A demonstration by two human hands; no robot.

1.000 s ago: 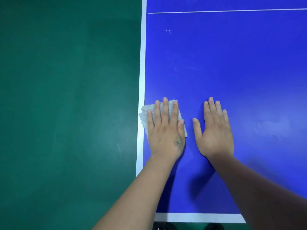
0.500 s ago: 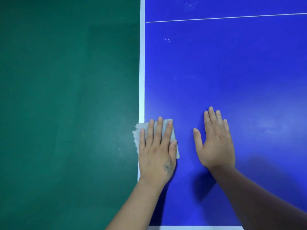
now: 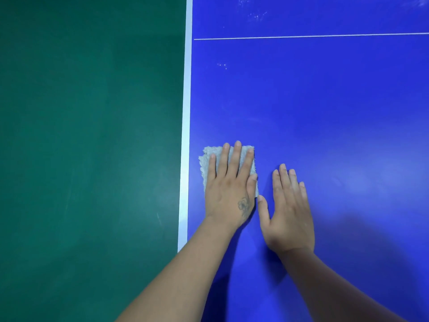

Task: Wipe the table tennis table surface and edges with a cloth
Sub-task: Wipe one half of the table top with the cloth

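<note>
Green floor (image 3: 88,147) farthest left, beyond the white side line (image 3: 185,135) that marks the left edge of the blue surface (image 3: 325,101). Just right of that white side line, not quite touching it, a pale grey cloth (image 3: 207,159), folded to a rough pad and lying flat on the blue. Pinned there by the left hand (image 3: 228,189): palm down, fingers (image 3: 235,159) straight and close together, pressing rather than gripping, tips reaching the cloth's far hem, thumb laid along its right side, forearm running back toward the bottom of the view. Farther right of the side line, almost thumb to thumb with the left, the right hand (image 3: 289,212) spread flat and bare on the blue, fingers straight, holding nothing, seemingly only bracing. Well right of the line and farther up, a thin white stripe (image 3: 311,36) crossing the blue, with whitish specks (image 3: 222,65) this side of it and more smears (image 3: 256,16) past it. Step in hand, by the look of it: wiping the strip of surface alongside the side line. Next move likely calls for steady downward pressure and a slide away from the body toward those specks, keeping the cloth flat under the palm so it does not bunch, then a pass left over the white line and the edge itself.
</note>
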